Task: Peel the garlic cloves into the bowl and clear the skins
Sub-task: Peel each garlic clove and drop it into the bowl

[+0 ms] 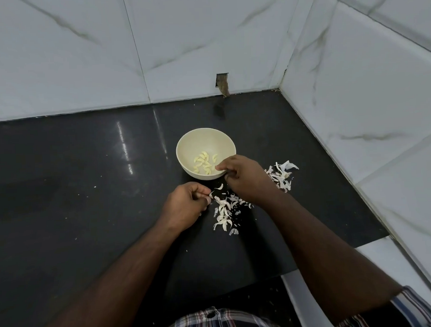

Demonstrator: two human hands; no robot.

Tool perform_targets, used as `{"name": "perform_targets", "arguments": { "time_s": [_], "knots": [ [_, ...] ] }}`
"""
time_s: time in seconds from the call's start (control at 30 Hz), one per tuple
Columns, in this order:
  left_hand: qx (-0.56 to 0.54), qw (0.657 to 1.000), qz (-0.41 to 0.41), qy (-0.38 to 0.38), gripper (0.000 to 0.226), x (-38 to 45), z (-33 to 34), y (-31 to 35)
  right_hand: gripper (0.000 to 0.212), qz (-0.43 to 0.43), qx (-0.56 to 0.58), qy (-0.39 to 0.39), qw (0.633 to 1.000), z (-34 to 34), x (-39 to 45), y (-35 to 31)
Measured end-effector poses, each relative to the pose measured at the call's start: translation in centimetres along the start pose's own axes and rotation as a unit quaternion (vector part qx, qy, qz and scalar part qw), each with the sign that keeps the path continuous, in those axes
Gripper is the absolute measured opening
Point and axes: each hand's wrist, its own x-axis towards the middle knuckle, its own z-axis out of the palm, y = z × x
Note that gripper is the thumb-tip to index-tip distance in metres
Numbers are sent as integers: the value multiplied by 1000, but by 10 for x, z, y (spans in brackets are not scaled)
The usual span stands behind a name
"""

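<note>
Two bare hands work over a shiny black counter (pixel 75 168); the left hand (pixel 186 206) sits near the middle, its fingers curled, pinching a thin white bit of garlic skin (pixel 212 194) at the fingertips; just to its right a pile of garlic skins (pixel 224 213) lies on the counter; behind that stands a cream bowl (pixel 182 149) with peeled garlic cloves (pixel 204 163) in the bottom; the right hand (pixel 244 177) hangs over the bowl's near edge, fingers curled in, but I cannot tell if it holds anything; more skins (pixel 282 175) lie further right, near the white tiled wall (pixel 366 104).
</note>
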Motion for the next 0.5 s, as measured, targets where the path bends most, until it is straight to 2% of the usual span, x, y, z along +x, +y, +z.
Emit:
{"name": "perform_targets", "arguments": {
  "time_s": [0.13,0.2,0.3,0.33,0.37,0.43,0.5],
  "knots": [
    [43,999,19,-3,19,0,2,-1,36,-2,15,10,1000,1,-6,0],
    [72,997,29,-7,19,0,3,-2,34,14,65,53,996,-1,-11,0],
    [106,994,34,-5,25,0,4,1,24,87,131,143,977,-6,-18,6],
    [123,992,39,-6,27,-1,4,2,22,108,114,134,979,-5,-19,11],
    [146,988,44,-7,29,-2,4,5,23,114,73,91,987,-2,-19,14],
    [186,981,51,-10,35,-3,4,8,27,92,-28,-8,995,11,-22,16],
    [205,977,52,-17,38,-2,5,10,34,64,-79,-41,994,22,-23,15]
  ]
}}
